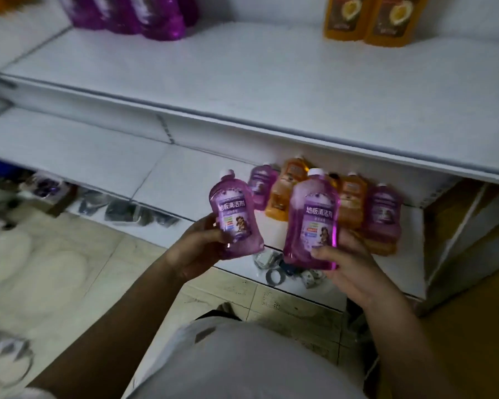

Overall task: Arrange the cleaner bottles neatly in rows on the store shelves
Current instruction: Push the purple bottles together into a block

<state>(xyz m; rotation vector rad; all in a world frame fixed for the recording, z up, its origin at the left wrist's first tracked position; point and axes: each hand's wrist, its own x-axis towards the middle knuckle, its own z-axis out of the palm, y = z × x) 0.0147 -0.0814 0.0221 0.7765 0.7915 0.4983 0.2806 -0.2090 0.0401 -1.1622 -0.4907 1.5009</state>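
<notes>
Purple cleaner bottle (236, 214) gripped low in the left hand (199, 246), fingers curled round it; the right hand (349, 260) grips a second purple bottle (314, 217) (both caps up). Behind them loose bottles (352, 203) lie on the lower shelf (167, 180), beneath the upper shelf (242, 82).

One wide-angle camera, worn on the head, looks forward and steeply down at the white shelves (271, 90) running across the far side. The left hand (196, 249) and right hand (349, 263) sit close beneath it at centre, with the tiled floor (113, 263) at near left.
</notes>
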